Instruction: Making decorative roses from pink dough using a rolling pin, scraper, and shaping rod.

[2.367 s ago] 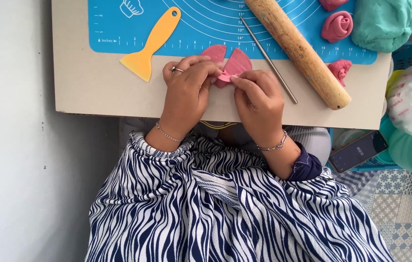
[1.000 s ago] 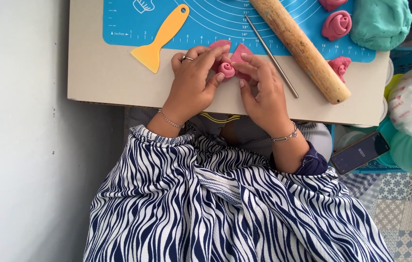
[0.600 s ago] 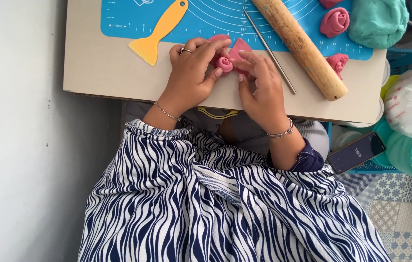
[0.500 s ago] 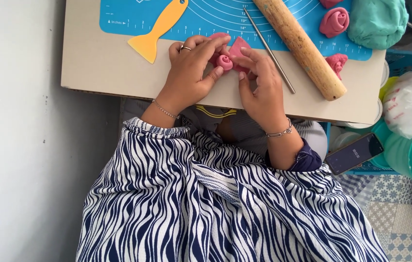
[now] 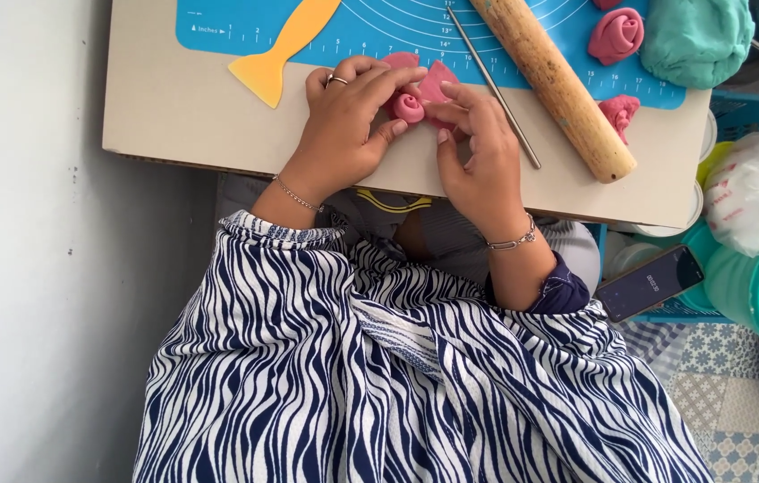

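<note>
The person wears a loose garment [image 5: 415, 376] with wavy stripes in dark navy and white, and it covers the lap and the upper arms. The sleeves are pushed up near the elbows. At the right elbow a plain dark blue cuff [image 5: 560, 288] shows under the striped cloth. The left hand [image 5: 343, 134] has a thin silver ring [image 5: 334, 80] on one finger and a fine chain bracelet [image 5: 297, 194] at the wrist. The right hand [image 5: 479, 156] has a silver bracelet [image 5: 513, 241] at its wrist.
</note>
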